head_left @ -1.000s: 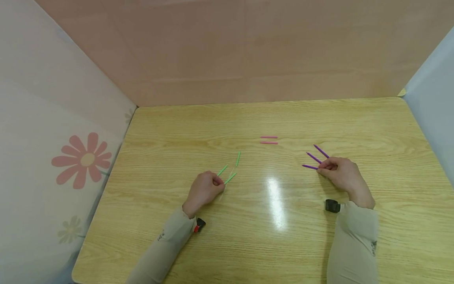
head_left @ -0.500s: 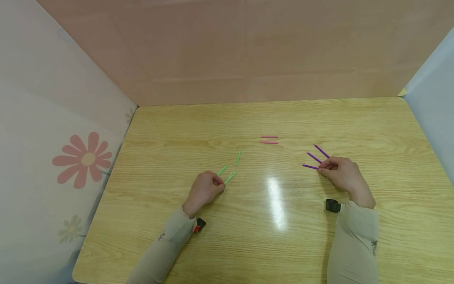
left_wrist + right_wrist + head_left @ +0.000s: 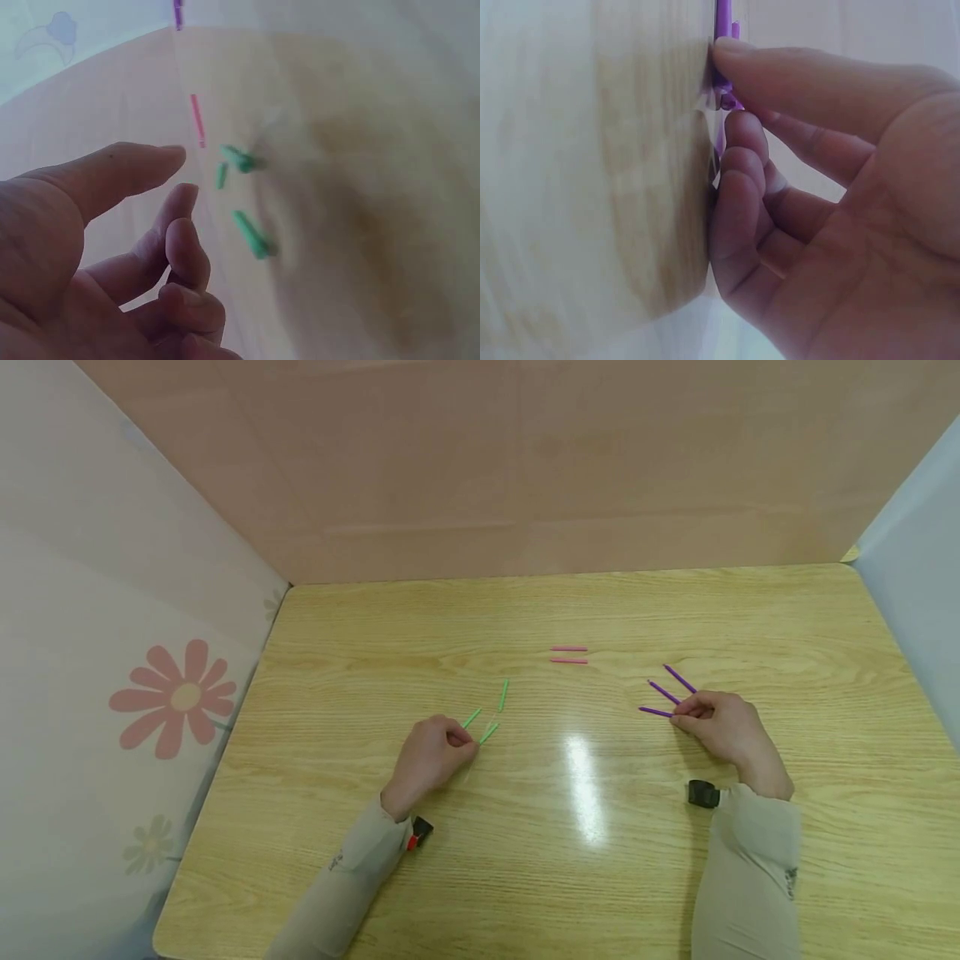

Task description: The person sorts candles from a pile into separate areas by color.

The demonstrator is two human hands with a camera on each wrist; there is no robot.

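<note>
Three thin green sticks [image 3: 504, 696] lie on the wooden table, two with their lower ends right by my left hand [image 3: 432, 756]. In the left wrist view a gap shows between that hand's thumb [image 3: 150, 166] and bent forefinger, with nothing in it; the green sticks [image 3: 251, 236] lie just beyond. Three thin purple sticks [image 3: 664, 693] with narrow tips fan out from the fingertips of my right hand [image 3: 723, 727]. In the right wrist view the thumb [image 3: 795, 79] presses one purple stick [image 3: 724, 22] near its end, the forefinger partly hidden behind it.
Two pink sticks [image 3: 569, 661] lie parallel farther back, between the green and purple groups. Faint clear strips [image 3: 491, 723] show by the green sticks. The table [image 3: 390, 635] meets a pinkish back panel [image 3: 480, 468] and a flower-patterned panel [image 3: 60, 635] on the left.
My left hand has shifted very slightly up, and the nearest green stick's visible part looks a little shorter. The right hand and the purple and pink sticks have stayed put.
</note>
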